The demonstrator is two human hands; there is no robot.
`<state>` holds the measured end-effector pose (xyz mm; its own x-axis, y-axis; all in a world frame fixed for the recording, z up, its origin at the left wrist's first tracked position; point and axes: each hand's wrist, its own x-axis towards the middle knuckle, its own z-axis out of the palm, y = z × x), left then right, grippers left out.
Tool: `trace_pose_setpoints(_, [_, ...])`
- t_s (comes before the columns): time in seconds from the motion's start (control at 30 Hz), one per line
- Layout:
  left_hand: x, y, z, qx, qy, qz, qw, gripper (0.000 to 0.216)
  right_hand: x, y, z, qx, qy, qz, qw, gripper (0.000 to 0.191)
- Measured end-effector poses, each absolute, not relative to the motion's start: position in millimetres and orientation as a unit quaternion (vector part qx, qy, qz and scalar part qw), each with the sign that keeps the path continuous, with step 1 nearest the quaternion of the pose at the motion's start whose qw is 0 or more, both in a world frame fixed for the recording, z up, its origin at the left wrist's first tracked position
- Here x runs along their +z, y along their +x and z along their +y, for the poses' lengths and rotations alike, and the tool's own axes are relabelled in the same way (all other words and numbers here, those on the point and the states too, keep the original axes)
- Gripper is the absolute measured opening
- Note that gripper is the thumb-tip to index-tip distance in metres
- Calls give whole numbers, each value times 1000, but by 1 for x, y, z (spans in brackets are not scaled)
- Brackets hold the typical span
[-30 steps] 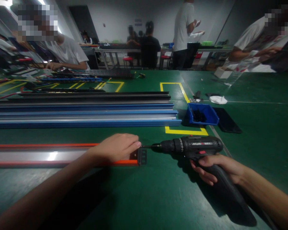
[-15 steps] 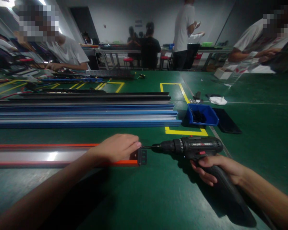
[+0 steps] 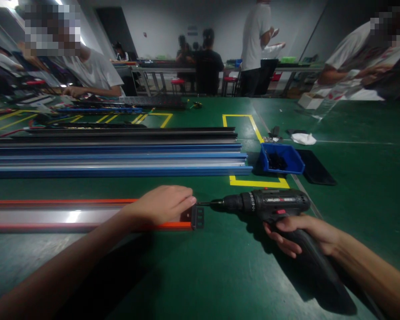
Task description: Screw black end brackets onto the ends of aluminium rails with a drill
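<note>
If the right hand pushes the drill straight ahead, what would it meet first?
Probably the black end cap on the orange rail, beside the left hand; whether the drill bit touches it is unclear.

Left hand (image 3: 165,202) lies on an orange-edged rail (image 3: 73,216) at seven o'clock; right hand (image 3: 303,233) grips a black drill (image 3: 280,202) at four, bit (image 3: 208,203) toward nine; blue bin (image 3: 291,165) at three; blue rails (image 3: 120,171) at nine.

Orange edges (image 3: 176,226) trimmed the silver rail (image 3: 36,216). The power drill (image 3: 280,201) was black, its switch (image 3: 280,212) red; the tabletop (image 3: 213,271), green.
</note>
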<state>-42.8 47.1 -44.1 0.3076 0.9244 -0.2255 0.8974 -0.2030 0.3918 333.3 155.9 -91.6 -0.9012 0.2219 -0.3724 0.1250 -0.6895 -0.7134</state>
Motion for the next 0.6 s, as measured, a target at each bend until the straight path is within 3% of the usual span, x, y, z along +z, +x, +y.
trace_pose_setpoints(0.6, [-43, -42, 47, 24, 775, 589, 227, 47, -89, 333, 155, 891, -226, -392, 28, 24])
